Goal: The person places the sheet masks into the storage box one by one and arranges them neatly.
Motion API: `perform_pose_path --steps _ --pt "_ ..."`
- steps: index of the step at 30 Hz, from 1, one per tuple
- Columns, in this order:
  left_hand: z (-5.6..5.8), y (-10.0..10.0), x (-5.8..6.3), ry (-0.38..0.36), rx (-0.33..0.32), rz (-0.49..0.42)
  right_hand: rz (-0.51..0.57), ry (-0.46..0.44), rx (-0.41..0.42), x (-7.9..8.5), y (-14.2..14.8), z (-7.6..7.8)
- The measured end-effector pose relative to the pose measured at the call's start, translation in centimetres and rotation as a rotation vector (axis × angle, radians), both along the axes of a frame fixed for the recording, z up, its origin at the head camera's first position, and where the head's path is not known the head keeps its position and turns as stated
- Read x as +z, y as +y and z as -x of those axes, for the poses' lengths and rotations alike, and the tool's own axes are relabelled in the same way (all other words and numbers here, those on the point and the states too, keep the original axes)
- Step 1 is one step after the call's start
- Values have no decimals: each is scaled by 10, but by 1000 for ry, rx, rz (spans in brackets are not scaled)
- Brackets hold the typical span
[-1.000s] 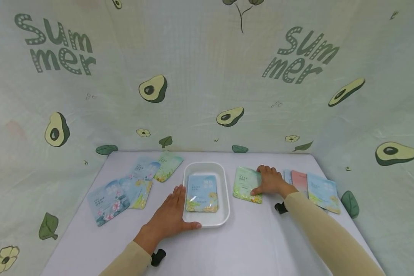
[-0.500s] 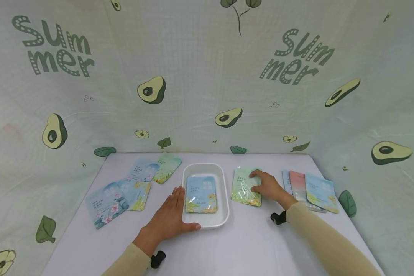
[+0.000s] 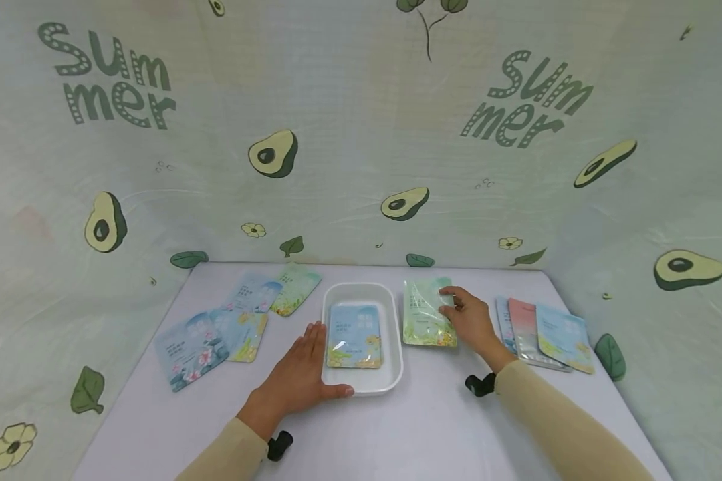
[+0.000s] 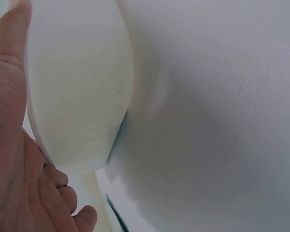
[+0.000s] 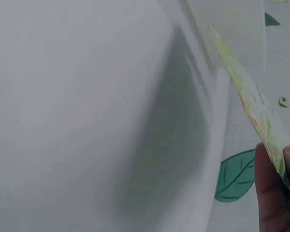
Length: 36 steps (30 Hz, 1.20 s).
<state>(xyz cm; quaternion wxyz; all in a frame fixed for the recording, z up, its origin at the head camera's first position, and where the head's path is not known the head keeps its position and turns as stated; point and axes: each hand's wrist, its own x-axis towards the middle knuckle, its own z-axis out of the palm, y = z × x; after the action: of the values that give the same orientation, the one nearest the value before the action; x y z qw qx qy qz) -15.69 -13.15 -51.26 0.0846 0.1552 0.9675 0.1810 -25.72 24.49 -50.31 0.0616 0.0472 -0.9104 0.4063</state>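
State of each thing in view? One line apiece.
White tray: upright on the table
Left hand: straight, touching the tray
Blue packet in tray: lying face up
Green packet: lifted off the table
Right hand: pinching the green packet
Packets left of the tray: four, overlapping
Packets at far right: three, overlapping

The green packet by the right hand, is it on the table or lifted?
Lifted: in the right wrist view, the right hand pinches the green packet above the table.
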Motion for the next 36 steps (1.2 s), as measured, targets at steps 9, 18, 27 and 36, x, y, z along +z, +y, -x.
perform_pose_path --steps 9,18,27,36 --pt "2 2 0 1 -2 9 8 14 -27 20 0 4" --pt "1 2 2 16 -5 22 36 14 -59 45 1 5" --pt "-3 3 0 29 -5 27 94 -17 -43 61 -8 1" --pt "-2 4 5 52 -6 46 151 -49 -14 61 -43 -4"
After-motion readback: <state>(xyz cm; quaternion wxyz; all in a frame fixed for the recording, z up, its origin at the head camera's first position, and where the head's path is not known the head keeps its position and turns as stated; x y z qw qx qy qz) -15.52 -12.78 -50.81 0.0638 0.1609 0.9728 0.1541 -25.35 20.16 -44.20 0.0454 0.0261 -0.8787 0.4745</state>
